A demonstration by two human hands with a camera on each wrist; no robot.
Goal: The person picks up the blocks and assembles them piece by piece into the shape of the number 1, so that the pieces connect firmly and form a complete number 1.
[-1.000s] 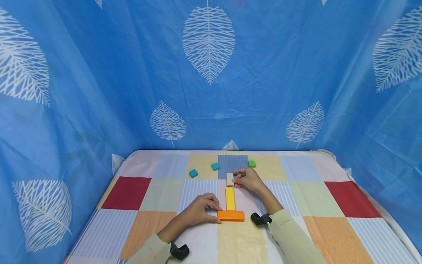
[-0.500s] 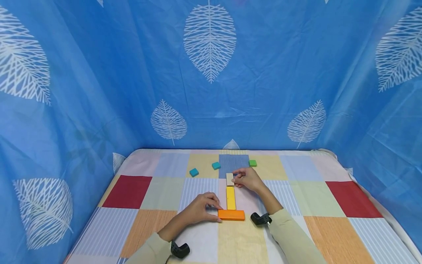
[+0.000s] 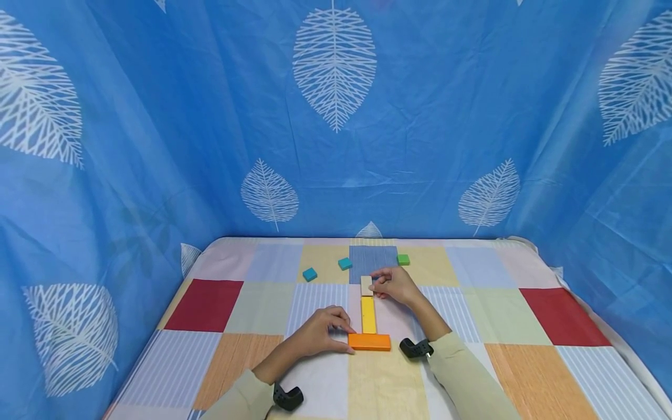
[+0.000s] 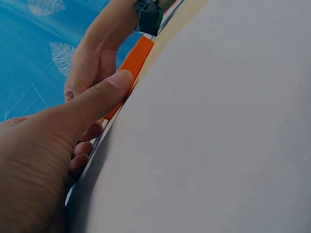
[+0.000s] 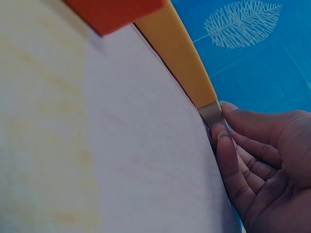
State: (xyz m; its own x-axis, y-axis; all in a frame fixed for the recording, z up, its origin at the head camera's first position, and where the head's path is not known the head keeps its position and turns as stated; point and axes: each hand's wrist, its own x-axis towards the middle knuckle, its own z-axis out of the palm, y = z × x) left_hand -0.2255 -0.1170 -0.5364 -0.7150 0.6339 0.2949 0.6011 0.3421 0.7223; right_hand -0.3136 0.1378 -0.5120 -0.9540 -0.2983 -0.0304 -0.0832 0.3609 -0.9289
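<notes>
An orange block (image 3: 370, 342) lies crosswise on the patchwork cloth, its left end pinched by my left hand (image 3: 317, 332). In the left wrist view the thumb presses the near long side of the orange block (image 4: 139, 54). A yellow block (image 3: 368, 315) runs lengthwise away from the orange block's middle, touching or nearly touching it. At its far end sits a small beige block (image 3: 366, 286) in line with it. My right hand (image 3: 395, 286) pinches the beige block from the right; in the right wrist view, fingers partly cover the beige block (image 5: 210, 114), which meets the yellow block (image 5: 181, 54).
Two small teal blocks, a nearer one (image 3: 310, 274) and a farther one (image 3: 345, 264), lie at the back left of the beige block. A small green block (image 3: 403, 259) lies just beyond my right hand. Blue leaf-print curtains (image 3: 336, 192) enclose the table's back and sides.
</notes>
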